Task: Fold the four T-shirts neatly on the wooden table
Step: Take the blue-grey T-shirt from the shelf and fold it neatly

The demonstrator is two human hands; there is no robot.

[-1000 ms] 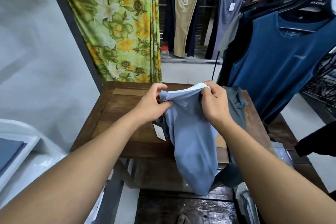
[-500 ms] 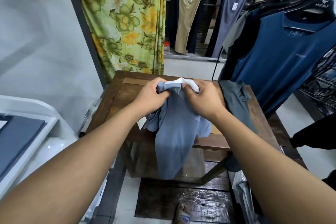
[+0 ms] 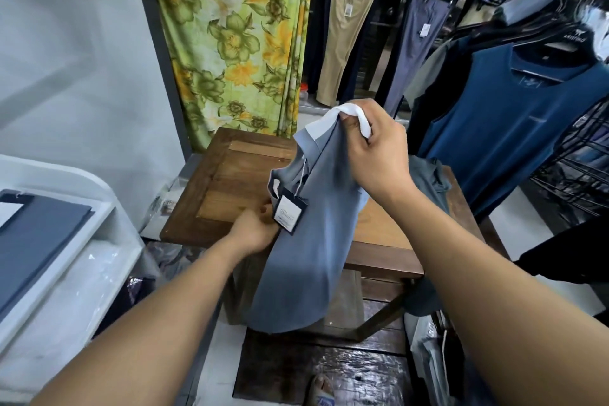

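The left hand point(image 3: 253, 231) is closed on the blue-grey T-shirt point(image 3: 306, 267) beside its hang tag point(image 3: 289, 212), apparently to steady it. The white collar point(image 3: 319, 128) is pinched high by the right hand point(image 3: 379, 155), so the shirt hangs over the wooden table point(image 3: 230, 181) edge.

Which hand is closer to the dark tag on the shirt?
Left. The left hand grips the shirt right beside the tag; the right hand is higher up, pinching the white collar.

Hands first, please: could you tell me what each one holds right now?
Left hand: grips the blue-grey shirt at its side.
Right hand: pinches its white collar.
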